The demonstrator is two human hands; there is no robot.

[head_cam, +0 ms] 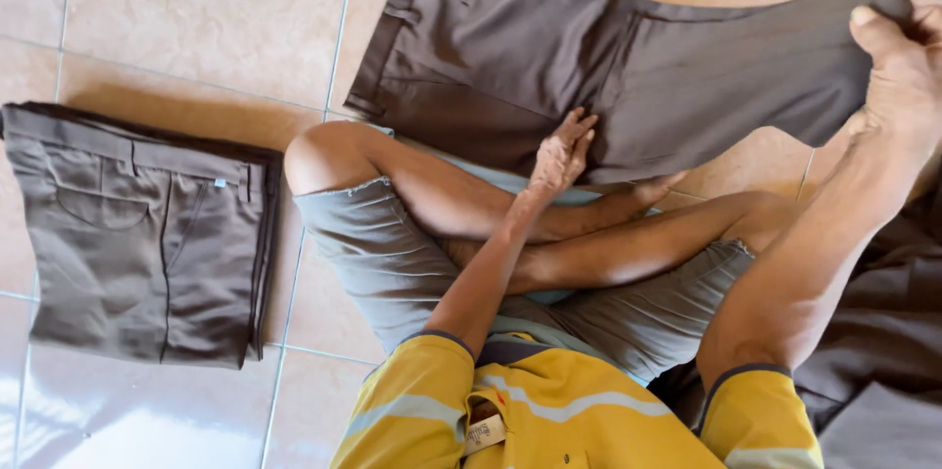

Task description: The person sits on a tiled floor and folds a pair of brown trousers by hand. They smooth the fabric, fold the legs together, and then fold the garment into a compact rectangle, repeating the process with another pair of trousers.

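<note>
Left hand: left hand (561,153) lies flat with fingers spread, unclenched, pressing the near edge of the dark brown cloth trousers (549,47) spread on the floor in front of the crossed legs.
Right hand: right hand (901,57) is clenched on the far right end of the same trousers, thumb on top, lifting that end up off the tiles.
Trousers in hand: waistband sits to the upper left, flat on the tiles; the leg section runs rightwards and rises into the right hand's grip, so the garment is only partly laid out.
Finished pile: a folded pair of brown trousers (142,234) rests well apart on the left, squared up, pocket and belt loops showing.
Waiting pile: a heap of loose dark brown cloth (883,332) lies at the right, beside the right arm, unfolded and rumpled.
Progress, as judged: one pair looks done, one is mid-fold with its leg not yet brought over, and the heap on the right appears untouched.
Setting: glossy beige floor tiles (196,18); the person sits cross-legged in grey shorts (392,263) and a yellow shirt (559,410).
</note>
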